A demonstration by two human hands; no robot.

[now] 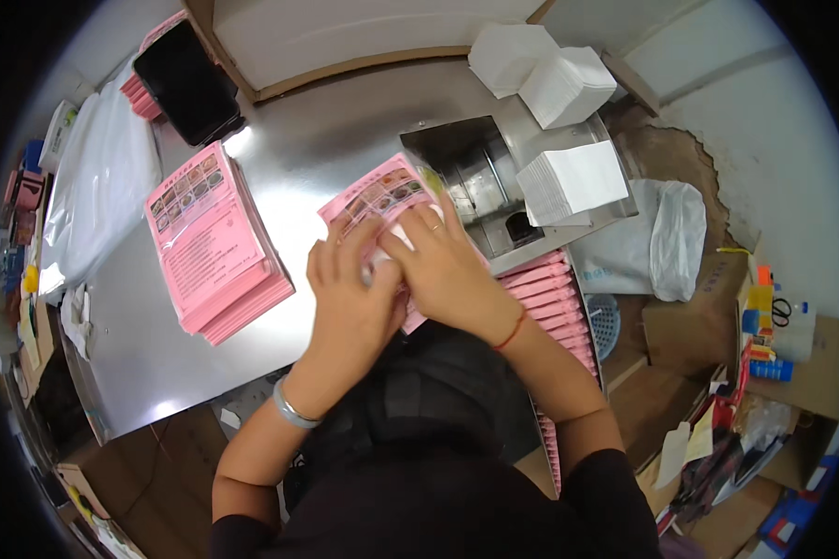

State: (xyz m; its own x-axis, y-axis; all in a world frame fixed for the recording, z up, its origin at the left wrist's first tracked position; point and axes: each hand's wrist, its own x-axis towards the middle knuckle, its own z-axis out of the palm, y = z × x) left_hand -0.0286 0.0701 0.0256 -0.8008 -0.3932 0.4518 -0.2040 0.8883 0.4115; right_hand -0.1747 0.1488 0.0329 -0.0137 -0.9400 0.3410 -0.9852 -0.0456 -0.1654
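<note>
Both my hands meet over a pink printed packet at the middle of the metal table's near side. My left hand is closed at the packet's lower left, its thumb and fingertips bent inward. On the right part of the packet, my right hand is closed with curled fingers close to the left thumb. Something white, like a folded napkin, shows in part between the fingers. My hands hide most of it. A thick stack of similar pink packets lies flat left of my hands.
White folded napkin stacks stand right of a dark recess in the metal table. A box of pink filled packets sits below the table's right edge. A black tablet-like device and clear plastic bags are at left.
</note>
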